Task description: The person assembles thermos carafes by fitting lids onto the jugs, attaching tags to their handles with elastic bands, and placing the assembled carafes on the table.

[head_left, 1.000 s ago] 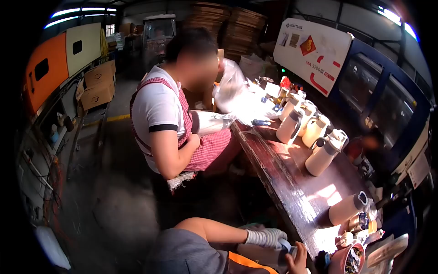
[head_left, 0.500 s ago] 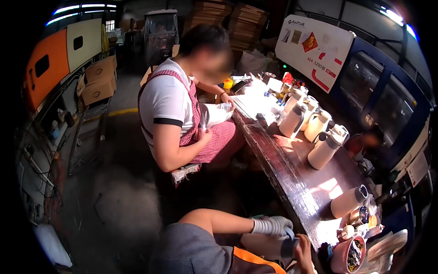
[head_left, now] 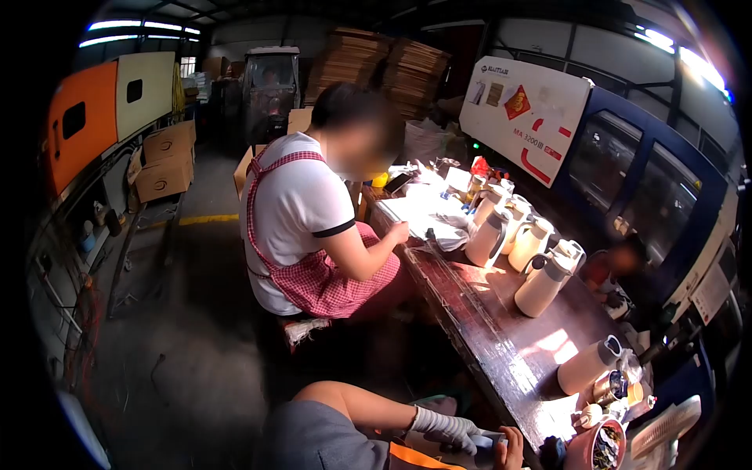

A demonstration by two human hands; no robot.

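Observation:
At the bottom of the head view my left hand [head_left: 453, 430], in a whitish knit glove with a ribbed cuff, closes on a pale insulated jug [head_left: 490, 441] with a grey-blue upper part. My right hand [head_left: 511, 450] is bare, its fingers curled around the jug's right end. The frame edge and my arm hide most of the jug. Nearby on the table stands another beige insulated jug [head_left: 583, 368] with a dark rim, apart from my hands.
Along the dark wooden table [head_left: 501, 368], several jugs with handles [head_left: 540, 286] stand. A pink tub [head_left: 599, 446] of small parts sits at the near right corner. Left across from me sits a co-worker in a checked apron [head_left: 337, 282]; another person [head_left: 615, 270] is beyond the table.
My view has tilted up, so my hands and the jug sit lower in frame. The co-worker no longer visibly holds the whitish bag and has a hand at the table edge.

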